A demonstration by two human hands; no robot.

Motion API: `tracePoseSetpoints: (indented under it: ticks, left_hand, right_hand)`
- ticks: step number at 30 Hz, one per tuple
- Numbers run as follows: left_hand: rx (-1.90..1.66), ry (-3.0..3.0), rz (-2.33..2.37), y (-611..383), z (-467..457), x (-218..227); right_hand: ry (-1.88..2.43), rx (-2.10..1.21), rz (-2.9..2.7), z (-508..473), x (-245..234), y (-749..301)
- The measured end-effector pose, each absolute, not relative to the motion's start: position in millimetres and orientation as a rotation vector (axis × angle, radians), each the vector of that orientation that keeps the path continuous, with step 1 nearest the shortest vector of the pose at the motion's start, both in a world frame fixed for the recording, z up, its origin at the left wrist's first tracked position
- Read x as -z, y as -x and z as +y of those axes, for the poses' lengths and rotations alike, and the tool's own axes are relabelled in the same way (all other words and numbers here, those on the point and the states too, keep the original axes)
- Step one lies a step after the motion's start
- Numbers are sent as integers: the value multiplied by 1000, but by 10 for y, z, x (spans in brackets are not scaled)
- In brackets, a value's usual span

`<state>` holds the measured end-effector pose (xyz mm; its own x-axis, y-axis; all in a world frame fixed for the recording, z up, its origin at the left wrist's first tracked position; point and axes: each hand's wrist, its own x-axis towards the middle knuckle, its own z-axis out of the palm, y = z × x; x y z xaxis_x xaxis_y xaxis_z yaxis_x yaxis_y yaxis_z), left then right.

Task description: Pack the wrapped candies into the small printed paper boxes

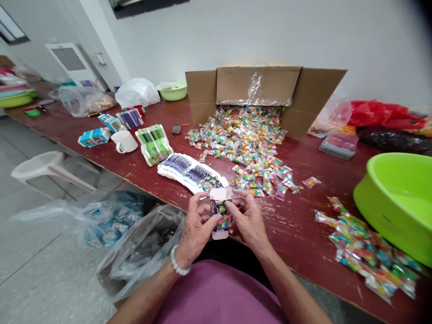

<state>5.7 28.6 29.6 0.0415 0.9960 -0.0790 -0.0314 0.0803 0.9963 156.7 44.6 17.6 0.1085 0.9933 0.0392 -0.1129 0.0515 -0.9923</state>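
**Bench [310, 155] work, close up**

Red-brown and scuffed, the bench ran along a white wall. At its near edge the left hand [195, 229] and right hand [248, 220] held a small printed box [221, 216] upright between them. The fingers [202, 204] of both were closed on its sides. Just beyond lay fanned flat boxes [192, 173]. Past those, sweet packets [246, 135] spilled from a cardboard carton [259, 83]. A green basin [401, 202] stood to the right.

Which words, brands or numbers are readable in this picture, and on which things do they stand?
No text can be read.
small printed box, held by the left hand and the right hand: print too blurred.
flat cartons on the table: too small.
candy packets: too small.
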Motion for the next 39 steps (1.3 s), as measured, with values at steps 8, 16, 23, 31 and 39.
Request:
tracePoseSetpoints:
  ticks: [8, 16, 23, 31, 39]
  left_hand:
    - [-1068, -1212, 1110, -13, 303, -260]
    - [-1002, -1241, 1087, 21, 307, -223]
    - [-1071, -1177, 1022, 36, 290, -220]
    - [-672, -673, 785, -27, 275, -199]
    - [-756, -712, 1013, -133, 280, -173]
  right_hand:
    - [1061, -1202, -1067, 422, -70, -1586]
    - [1024, -1467, -1052, 523, -135, -1729]
    - [1106, -1322, -1281, 473, -199, -1721]
    - [1088, -1067, -1485, 447, -126, -1738]
    - [1074, -1413, -1462, 432, -251, -1806]
